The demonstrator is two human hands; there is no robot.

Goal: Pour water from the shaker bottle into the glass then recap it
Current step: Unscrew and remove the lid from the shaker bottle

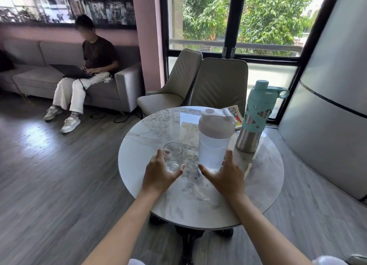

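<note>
A clear shaker bottle [213, 145] with a pale pink lid stands upright on the round marble table [198, 201], its flip cap down over the spout. Left of it stands a clear drinking glass [172, 155], upright, with at most a trace of water at its bottom. My left hand [158, 175] curls around the glass's near side, thumb and fingers apart, touching or nearly touching it. My right hand [224, 173] is spread at the foot of the shaker, thumb in front and fingers to its right, not clasped around it.
A steel bottle [256, 115] with a teal cap and sleeve stands right of the shaker, a booklet [236, 113] behind it. Two padded chairs [218, 86] face the table's far side. A person with a laptop sits on a grey sofa [123, 86] far left.
</note>
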